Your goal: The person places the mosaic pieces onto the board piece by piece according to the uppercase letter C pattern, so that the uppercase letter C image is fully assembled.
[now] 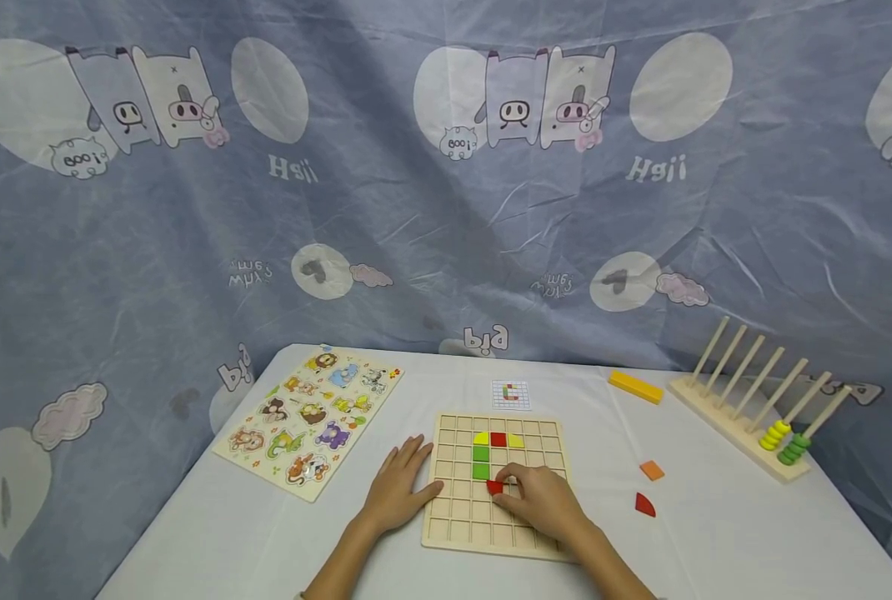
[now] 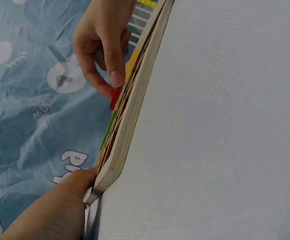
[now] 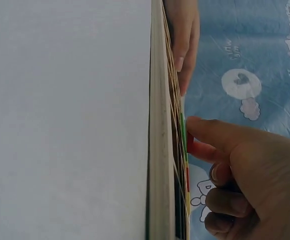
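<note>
A wooden grid board (image 1: 453,533) lies on the table. My right hand (image 1: 542,502) pinches a red piece (image 1: 494,487) between thumb and forefinger, just below two green squares (image 1: 480,462); its outline is partly covered. In the left wrist view that red piece (image 2: 115,98) is tilted on edge at the board's surface. My left hand (image 1: 397,493) rests at the board's left edge, fingers extended and thumb touching the rim. Above the green squares sit a yellow rounded piece (image 1: 481,438), a red square (image 1: 498,439) and another yellow rounded piece (image 1: 516,441).
Behind the board lies a small pattern card (image 1: 510,395). An orange square (image 1: 652,471) and a red quarter-circle (image 1: 644,505) lie to the right, near a yellow bar (image 1: 636,387) and a pegged bead stand (image 1: 746,425). At left is an animal puzzle board (image 1: 311,417).
</note>
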Demonstrator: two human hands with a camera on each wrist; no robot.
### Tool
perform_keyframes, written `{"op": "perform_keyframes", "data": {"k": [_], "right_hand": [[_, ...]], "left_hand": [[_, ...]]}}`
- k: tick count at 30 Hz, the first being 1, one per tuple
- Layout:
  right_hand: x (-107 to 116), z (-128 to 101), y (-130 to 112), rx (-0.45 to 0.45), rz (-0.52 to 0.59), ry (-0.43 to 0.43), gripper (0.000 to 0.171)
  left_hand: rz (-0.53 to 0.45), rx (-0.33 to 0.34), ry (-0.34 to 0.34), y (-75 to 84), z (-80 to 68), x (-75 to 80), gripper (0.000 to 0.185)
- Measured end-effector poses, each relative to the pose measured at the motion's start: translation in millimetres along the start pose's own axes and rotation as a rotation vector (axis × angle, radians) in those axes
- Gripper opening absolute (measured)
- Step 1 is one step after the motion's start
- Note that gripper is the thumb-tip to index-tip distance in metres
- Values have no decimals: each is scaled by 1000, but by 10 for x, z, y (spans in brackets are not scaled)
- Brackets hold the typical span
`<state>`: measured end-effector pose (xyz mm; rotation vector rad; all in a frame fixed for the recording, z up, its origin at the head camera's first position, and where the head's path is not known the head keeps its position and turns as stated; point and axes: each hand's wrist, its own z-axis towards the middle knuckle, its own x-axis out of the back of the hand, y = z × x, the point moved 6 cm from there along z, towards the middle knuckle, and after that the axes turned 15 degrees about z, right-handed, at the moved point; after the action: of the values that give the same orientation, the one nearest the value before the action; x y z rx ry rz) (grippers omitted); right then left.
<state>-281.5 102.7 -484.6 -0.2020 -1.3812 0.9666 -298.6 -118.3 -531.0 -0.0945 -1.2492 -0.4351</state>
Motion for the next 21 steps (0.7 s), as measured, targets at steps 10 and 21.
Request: {"op": "perform_keyframes", "data": {"k": [10, 21], "right_hand": [[-82, 52, -72, 23, -24, -34, 27], [-158, 94, -79, 59, -53, -26, 27]], "left_hand": [[2, -4, 20, -7, -2, -12, 67], [-3, 8, -14, 2, -3, 7, 68]]}}
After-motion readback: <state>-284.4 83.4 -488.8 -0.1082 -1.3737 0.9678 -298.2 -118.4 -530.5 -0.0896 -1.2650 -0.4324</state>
